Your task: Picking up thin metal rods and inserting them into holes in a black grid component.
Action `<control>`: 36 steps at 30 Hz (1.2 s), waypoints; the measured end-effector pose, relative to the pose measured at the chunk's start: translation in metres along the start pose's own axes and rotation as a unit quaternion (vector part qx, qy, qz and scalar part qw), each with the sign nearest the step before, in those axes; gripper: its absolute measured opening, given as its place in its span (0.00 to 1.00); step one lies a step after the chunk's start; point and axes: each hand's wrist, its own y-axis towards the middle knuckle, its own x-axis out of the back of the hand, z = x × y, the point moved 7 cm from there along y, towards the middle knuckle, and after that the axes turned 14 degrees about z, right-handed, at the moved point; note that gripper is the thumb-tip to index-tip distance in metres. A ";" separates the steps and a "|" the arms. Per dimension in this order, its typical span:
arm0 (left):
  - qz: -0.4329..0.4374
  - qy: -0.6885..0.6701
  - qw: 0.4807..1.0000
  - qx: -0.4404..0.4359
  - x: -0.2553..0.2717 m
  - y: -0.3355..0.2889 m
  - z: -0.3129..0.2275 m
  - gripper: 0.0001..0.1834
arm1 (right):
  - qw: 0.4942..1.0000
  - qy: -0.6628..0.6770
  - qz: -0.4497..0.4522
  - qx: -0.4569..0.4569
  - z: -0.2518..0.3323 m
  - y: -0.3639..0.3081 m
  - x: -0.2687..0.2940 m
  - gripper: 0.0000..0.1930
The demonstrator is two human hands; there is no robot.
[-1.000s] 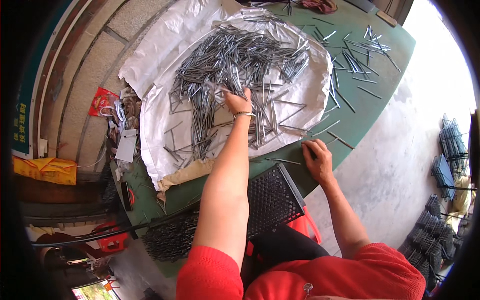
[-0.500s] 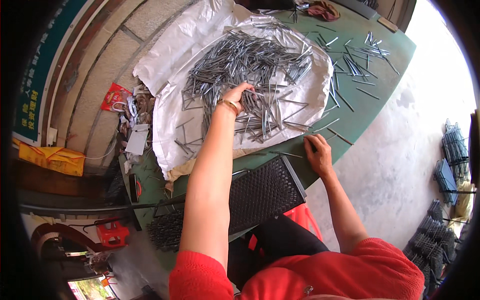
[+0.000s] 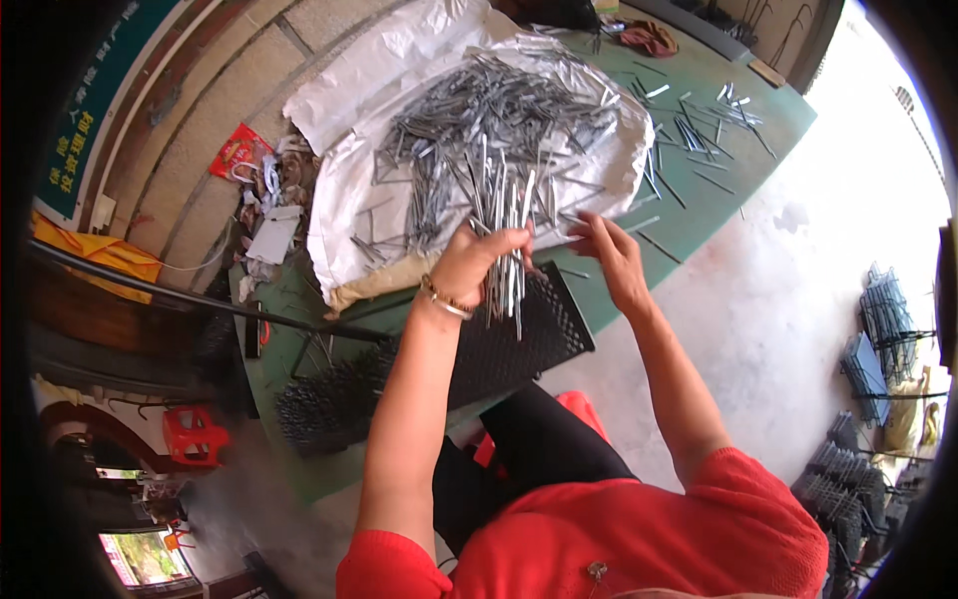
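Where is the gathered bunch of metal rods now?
In the head view, the bunch of metal rods is just right of centre, gripped in the left hand, its lower ends seen against the black perforated panel.

The rods [image 3: 507, 285] gripped in the left hand [image 3: 474, 265] are bare metal, smooth and glossy; the rod pile [image 3: 509, 105] beyond that hand has a duller metallic sheen. The sheet [image 3: 369, 80] beneath the pile looks like plastic, crumpled and softly glossy. Below the left hand, the perforated panel [image 3: 549, 334] is matt. Beyond the right hand [image 3: 619, 270], the tabletop [image 3: 783, 108] is smooth; nearer the body, the top [image 3: 639, 539] is knitted cloth.
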 end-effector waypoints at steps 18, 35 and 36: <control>-0.033 -0.220 0.973 0.062 -0.047 -0.180 0.119 0.13 | 0.919 0.041 0.310 -0.240 -0.017 -0.070 -0.163 0.15; -0.124 -0.274 0.954 0.012 -0.021 -0.236 0.137 0.09 | 0.907 -0.389 0.137 0.085 0.022 -0.012 -0.189 0.14; -0.139 -0.258 0.956 0.003 -0.018 -0.235 0.139 0.08 | 0.907 -0.389 0.137 0.086 0.018 -0.008 -0.191 0.14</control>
